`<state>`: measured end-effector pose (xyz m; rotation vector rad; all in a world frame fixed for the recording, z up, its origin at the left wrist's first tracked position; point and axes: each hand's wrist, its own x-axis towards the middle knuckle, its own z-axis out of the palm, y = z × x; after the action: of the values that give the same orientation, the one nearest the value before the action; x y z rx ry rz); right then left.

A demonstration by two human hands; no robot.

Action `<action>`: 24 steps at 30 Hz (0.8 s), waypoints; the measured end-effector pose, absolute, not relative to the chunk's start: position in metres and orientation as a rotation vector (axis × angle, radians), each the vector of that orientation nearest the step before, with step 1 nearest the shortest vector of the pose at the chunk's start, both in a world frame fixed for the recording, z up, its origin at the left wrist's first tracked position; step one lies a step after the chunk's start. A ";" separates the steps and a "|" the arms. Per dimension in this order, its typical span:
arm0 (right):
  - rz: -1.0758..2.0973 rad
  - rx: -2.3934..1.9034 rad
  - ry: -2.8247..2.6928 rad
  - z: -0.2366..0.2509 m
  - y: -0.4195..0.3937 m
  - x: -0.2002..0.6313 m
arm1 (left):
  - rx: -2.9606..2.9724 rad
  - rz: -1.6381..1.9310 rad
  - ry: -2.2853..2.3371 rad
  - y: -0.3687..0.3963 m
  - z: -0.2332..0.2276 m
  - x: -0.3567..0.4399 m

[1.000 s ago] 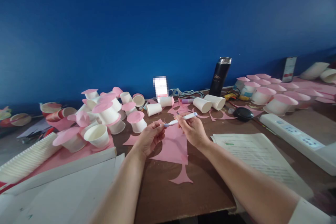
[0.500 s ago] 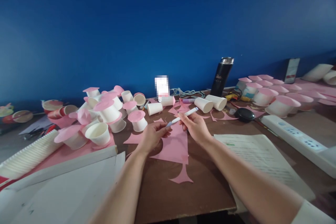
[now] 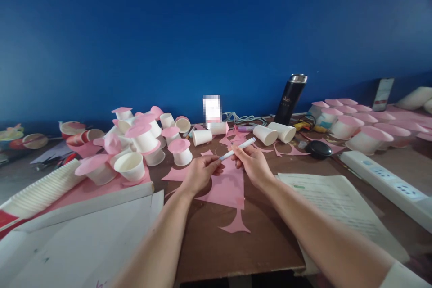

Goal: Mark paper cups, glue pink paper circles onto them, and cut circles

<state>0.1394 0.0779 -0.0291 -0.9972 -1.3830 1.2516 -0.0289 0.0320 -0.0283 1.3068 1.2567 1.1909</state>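
Between my two hands is a slim white pen point(image 3: 247, 143), tilted with its upper end to the right. My right hand point(image 3: 253, 164) is closed around its middle. My left hand point(image 3: 201, 174) pinches the greyish lower end, and the fingers cover its tip. Below the hands lies a sheet of pink paper point(image 3: 227, 189) with curved cut-outs along its edges. A pink scrap point(image 3: 237, 224) reaches toward the front of the table. Close to my left hand stands an upturned white paper cup point(image 3: 182, 156) with a pink paper disc on top.
Several cups with pink tops crowd the left, beside a long stack of nested cups point(image 3: 45, 189). A white board point(image 3: 67, 243) lies front left. Loose cups point(image 3: 265, 135), a black flask point(image 3: 290, 99), a black round object point(image 3: 319, 149), a printed sheet point(image 3: 330, 202) and a power strip point(image 3: 388, 184) occupy the right.
My left fingers have closed further over the pen's lower end, hiding more of its greyish tip. The whole view has shifted slightly, so things appear a little further right.
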 end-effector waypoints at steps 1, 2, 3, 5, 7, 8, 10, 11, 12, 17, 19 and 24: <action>1.274 -0.990 -1.368 -0.029 0.077 0.139 | 1.303 1.188 1.255 0.032 -0.028 -0.028; 1.306 -0.976 -1.346 -0.029 0.077 0.138 | 1.302 1.184 1.255 0.031 -0.028 -0.027; 1.341 -0.957 -1.321 -0.030 0.077 0.138 | 1.305 1.181 1.257 0.030 -0.028 -0.026; 1.403 -0.915 -1.281 -0.031 0.077 0.138 | 1.309 1.182 1.265 0.029 -0.028 -0.023; 1.439 -0.887 -1.256 -0.032 0.078 0.138 | 1.300 1.197 1.267 0.028 -0.028 -0.021; 1.453 -0.878 -1.244 -0.032 0.078 0.138 | 1.293 1.206 1.267 0.028 -0.029 -0.020; 1.476 -0.869 -1.223 -0.030 0.078 0.138 | 1.298 1.216 1.263 0.027 -0.030 -0.019; 1.483 -0.866 -1.217 -0.029 0.077 0.138 | 1.307 1.217 1.260 0.027 -0.030 -0.018; 1.486 -0.865 -1.223 -0.027 0.076 0.138 | 1.318 1.217 1.253 0.027 -0.031 -0.017; 1.406 -0.922 -1.345 -0.022 0.075 0.138 | 1.324 1.248 1.236 0.027 -0.031 -0.014; 1.301 -0.999 -1.332 -0.023 0.083 0.143 | 1.291 1.297 1.301 0.028 -0.030 -0.014; 0.897 -1.268 -1.191 -0.024 0.118 0.173 | 1.276 1.325 1.615 0.029 -0.026 -0.022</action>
<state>0.1726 0.1176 -0.0242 -1.2680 -1.1915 0.8972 -0.0216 0.0292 -0.0263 1.2756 1.6155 1.3249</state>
